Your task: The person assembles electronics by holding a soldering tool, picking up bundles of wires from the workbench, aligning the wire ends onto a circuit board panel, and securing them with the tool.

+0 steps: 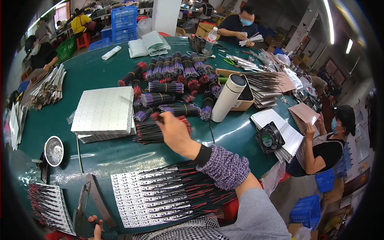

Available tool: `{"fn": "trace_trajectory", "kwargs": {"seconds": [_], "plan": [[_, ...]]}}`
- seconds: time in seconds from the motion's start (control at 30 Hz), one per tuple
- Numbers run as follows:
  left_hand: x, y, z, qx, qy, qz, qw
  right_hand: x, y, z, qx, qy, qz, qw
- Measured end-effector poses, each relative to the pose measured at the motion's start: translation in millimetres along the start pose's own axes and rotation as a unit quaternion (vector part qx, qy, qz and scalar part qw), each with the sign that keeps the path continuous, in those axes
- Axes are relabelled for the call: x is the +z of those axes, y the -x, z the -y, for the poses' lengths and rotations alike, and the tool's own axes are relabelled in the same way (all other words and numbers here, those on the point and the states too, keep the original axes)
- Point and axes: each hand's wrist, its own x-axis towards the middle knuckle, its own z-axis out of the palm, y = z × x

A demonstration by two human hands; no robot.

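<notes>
My right hand (176,135) reaches over a loose pile of black wires with red ends (149,132). Its fingers are curled together above the pile, and what they pinch, if anything, cannot be made out. Low at the left, my left hand (97,229) is partly cut off by the lower edge; its fingers close round the dark green handle of a soldering gun (82,220). Between my arms lies a white circuit-board panel (136,200) with rows of black and red wires laid across its right side. A second wired panel (56,204) sits at the far left.
A stack of white panels (102,110) stands behind, beside tied wire bundles (172,66). A white flask (229,98), a small black fan (269,137) and a metal bowl (54,151) share the green table (100,160). Several people work around it.
</notes>
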Motion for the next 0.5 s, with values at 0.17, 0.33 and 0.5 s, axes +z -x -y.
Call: {"fn": "trace_trajectory", "kwargs": {"seconds": [0.17, 0.33, 0.5], "plan": [[5, 2, -1, 0.007, 0.0, -0.003, 1.0, -40, -3, 6, 0.158, -0.151, -0.221, 0.95], [-3, 2, 10, -0.009, 0.019, -0.004, 1.0, -38, 35, -7, 0.255, -0.371, -0.22, 0.866], [2, 4, 8, -0.004, -0.016, 0.015, 1.0, -36, 48, -15, 0.233, -0.215, -0.245, 0.916]]}}
